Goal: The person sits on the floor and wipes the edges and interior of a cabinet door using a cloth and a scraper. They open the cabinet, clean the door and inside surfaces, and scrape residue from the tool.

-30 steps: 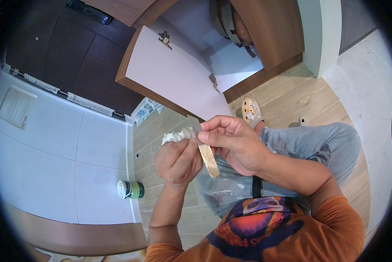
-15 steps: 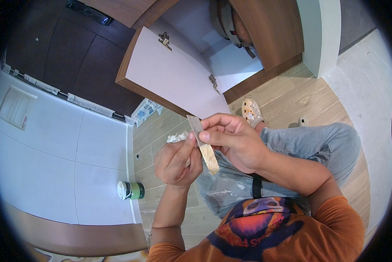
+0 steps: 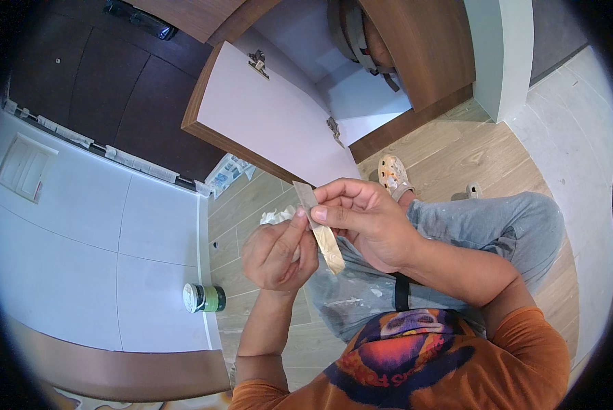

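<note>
A thin flat grey strip (image 3: 306,198), like a blade, is held between my hands; its lower end is covered in pale yellow wrapping (image 3: 330,251) that looks like masking tape. My right hand (image 3: 371,222) pinches the strip's right side between thumb and fingers. From the left, my left hand (image 3: 276,256) is closed, its thumb tip pressed on the strip's edge. Something whitish shows in the curl of that hand, too hidden to name. Crumpled white material (image 3: 278,216) appears just behind the left knuckles; I cannot tell whether the hand touches it.
Ahead, a cabinet door (image 3: 272,116) stands open, with a backpack (image 3: 361,41) inside the cabinet. A green-labelled can (image 3: 207,298) sits on the wood-look floor (image 3: 241,205) beside the white wall (image 3: 159,273). Newspaper (image 3: 226,174) lies by the dark door (image 3: 101,82). My jeans (image 3: 484,222) carry paint marks.
The strip and its wrapped end have shifted very slightly to the right with both hands. Both grips look the same as before.
</note>
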